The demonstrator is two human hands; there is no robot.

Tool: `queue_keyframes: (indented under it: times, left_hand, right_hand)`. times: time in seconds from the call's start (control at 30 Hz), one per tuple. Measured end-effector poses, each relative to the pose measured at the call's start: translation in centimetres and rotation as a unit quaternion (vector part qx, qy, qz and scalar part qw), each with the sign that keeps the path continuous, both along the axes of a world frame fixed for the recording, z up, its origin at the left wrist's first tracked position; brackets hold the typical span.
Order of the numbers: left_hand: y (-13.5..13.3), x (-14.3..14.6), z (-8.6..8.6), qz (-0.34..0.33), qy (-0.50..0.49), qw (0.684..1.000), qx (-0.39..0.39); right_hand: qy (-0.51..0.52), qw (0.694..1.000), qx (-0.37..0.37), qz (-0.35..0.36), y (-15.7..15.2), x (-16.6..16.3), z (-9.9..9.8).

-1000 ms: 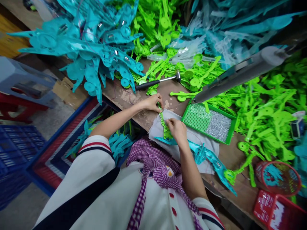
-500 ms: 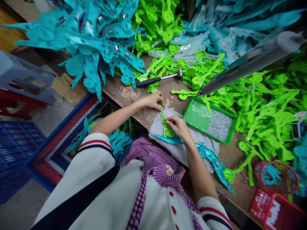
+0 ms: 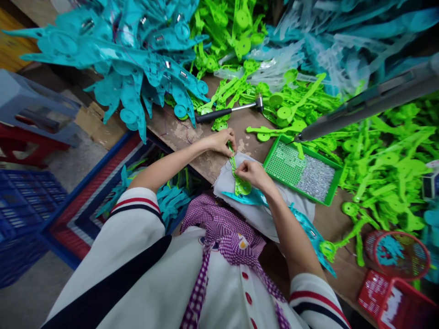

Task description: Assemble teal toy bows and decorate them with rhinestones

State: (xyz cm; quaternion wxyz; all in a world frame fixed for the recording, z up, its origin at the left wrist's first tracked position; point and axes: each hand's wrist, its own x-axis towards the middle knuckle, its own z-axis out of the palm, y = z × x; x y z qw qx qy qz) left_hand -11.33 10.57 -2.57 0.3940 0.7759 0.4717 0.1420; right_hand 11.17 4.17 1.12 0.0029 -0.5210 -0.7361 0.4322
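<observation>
My left hand (image 3: 222,140) pinches the far end of a long green plastic piece (image 3: 239,185). The piece's wider round end lies towards me, on a teal plastic piece (image 3: 236,197) that rests on a grey cloth (image 3: 270,224). Fingers pressed together, my right hand (image 3: 253,173) is closed right beside the middle of the green piece. What it pinches is hidden or too small to name. To its right lies a green tray (image 3: 327,196) with a perforated floor and many small silvery metal bits in its right half.
A black-handled hammer (image 3: 214,115) lies beyond my left hand. Heaps of teal parts (image 3: 130,64) and green parts (image 3: 384,169) cover the back and right. A grey screwdriver-like tool (image 3: 360,105) hangs over the tray. Red baskets (image 3: 380,297) stand at lower right.
My right hand has lifted slightly and drawn its fingers closer together at the green piece. My left hand keeps its pinch. The hanging tool has swung up and to the right.
</observation>
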Motion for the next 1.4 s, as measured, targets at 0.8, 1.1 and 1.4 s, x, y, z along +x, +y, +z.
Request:
queue_keyframes:
  times: [0.8,1.1,1.4]
  left_hand:
    - [0.0,-0.1,-0.7,-0.013,-0.024,0.999,0.027]
    - [-1.5,-0.6,0.0,-0.005,-0.015,0.998,0.067]
    - [-8.6,2.6,1.1,-0.014,-0.077,0.988,0.13]
  right_hand:
    - [-0.061,0.997,-0.046,0.012,0.9,-0.5,-0.2]
    - [-0.072,0.997,-0.005,-0.015,-1.0,-0.5,0.7]
    - [-0.08,0.992,0.08,-0.057,-3.1,-0.3,0.6]
